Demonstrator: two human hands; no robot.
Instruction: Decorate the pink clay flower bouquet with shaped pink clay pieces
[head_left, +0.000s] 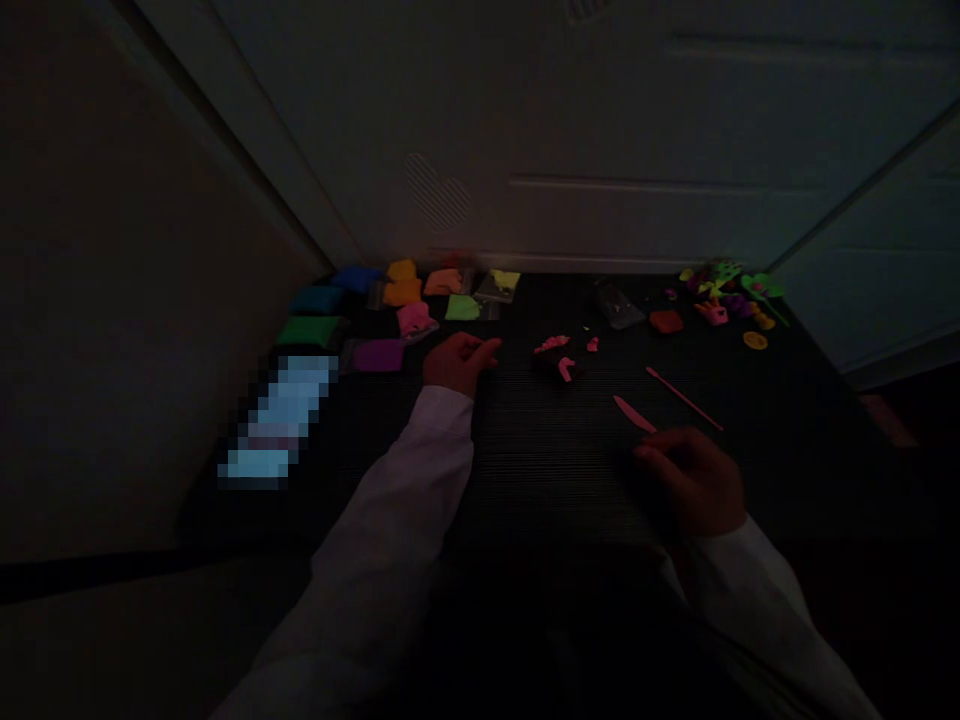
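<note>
The scene is very dark. My left hand [457, 362] reaches forward over a dark ribbed mat [540, 470], fingers loosely curled, nothing visible in it, close to a purple clay packet [379, 355] and a pink clay lump [415, 318]. My right hand [688, 478] rests on the mat with fingers curled, right beside the near end of a pink flat modelling tool [634, 414]. Whether it grips that tool I cannot make out. A thin pink stick tool [684, 399] lies just beyond. Small pink clay pieces [559, 355] sit mid-mat.
Several coloured clay packets lie at the back left: green [309, 330], blue [356, 278], orange [403, 282], yellow-green [462, 307]. Finished clay figures [724, 290] and a red lump [666, 321] stand back right. A white door [600, 130] rises behind. A blurred patch [277, 420] lies left.
</note>
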